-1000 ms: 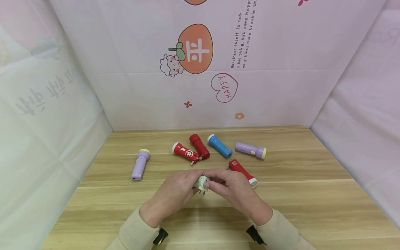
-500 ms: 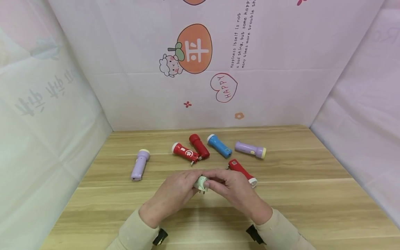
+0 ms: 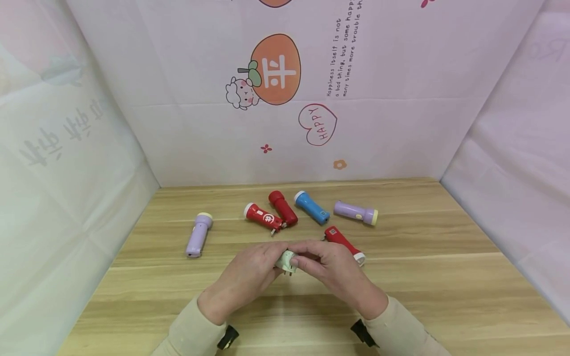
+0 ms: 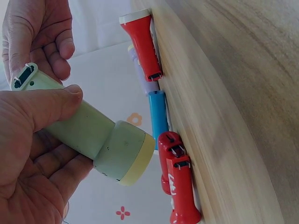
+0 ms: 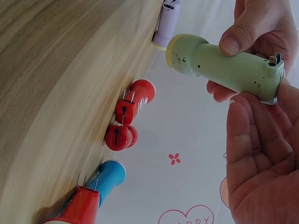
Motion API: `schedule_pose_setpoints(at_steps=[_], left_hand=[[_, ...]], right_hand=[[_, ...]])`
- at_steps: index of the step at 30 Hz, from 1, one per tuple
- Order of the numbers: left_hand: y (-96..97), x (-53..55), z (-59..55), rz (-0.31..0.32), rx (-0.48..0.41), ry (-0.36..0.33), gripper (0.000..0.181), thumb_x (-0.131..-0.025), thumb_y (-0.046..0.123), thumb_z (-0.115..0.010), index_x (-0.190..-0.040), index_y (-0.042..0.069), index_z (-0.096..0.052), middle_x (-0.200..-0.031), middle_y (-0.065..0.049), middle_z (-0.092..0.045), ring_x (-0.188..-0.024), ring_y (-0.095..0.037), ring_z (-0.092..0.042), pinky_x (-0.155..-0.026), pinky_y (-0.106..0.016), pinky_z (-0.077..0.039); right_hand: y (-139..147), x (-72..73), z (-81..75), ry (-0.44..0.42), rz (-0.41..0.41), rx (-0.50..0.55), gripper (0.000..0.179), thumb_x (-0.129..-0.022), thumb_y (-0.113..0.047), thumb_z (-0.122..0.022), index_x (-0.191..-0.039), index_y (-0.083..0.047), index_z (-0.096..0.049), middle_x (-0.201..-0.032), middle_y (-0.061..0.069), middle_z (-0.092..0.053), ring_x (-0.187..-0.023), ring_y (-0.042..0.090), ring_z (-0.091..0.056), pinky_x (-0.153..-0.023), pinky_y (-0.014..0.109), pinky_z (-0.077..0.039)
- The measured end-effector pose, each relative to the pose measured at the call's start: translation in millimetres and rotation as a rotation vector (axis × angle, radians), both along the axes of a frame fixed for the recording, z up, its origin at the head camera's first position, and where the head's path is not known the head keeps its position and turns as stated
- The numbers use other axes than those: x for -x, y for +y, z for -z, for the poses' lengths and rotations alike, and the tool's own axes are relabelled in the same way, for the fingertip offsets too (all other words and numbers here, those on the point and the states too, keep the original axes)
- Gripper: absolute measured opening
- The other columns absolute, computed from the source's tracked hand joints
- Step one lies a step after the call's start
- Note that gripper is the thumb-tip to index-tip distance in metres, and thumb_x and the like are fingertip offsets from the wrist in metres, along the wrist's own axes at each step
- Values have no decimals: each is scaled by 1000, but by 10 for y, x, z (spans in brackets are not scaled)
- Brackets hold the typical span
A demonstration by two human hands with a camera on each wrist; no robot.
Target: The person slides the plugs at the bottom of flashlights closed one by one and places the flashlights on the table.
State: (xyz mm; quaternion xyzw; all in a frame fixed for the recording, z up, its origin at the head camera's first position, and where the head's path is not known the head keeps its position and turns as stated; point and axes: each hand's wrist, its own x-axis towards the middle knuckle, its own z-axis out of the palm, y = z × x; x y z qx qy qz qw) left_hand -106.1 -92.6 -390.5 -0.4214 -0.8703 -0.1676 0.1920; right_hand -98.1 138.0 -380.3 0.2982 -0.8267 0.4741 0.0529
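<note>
Flashlight, green, slants lamp end down toward tabletop.

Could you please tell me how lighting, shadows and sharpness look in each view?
Head view: bright, even light, with a soft shadow and faint sheen on the table nearer the camera than the green flashlight; left wrist view: that flashlight fairly crisp, the table's grain soft; right wrist view: that flashlight crisp too, with a dark shadow beside the lowest red flashlight.

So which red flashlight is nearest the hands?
The red flashlight just beyond the right hand, with a square label at its tail. The other two reds, the logo-printed one and the all-red one, lie farther back.
</note>
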Motion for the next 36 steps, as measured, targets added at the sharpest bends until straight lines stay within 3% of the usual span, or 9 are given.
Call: schedule_pose_setpoints(at_steps=[36], left_hand=[[-14,-2,11,20,-20,4,46,-90,12,-83,-130,6,-60,-124,-3,-73,-111,-14,-72,-97,-31,-59]], right_hand=[[-23,11,-7,46,35,-27,24,-95,-21,-76,-119,-23,-79,-116,-9,-78,-100,4,-73,-85,22,-60]])
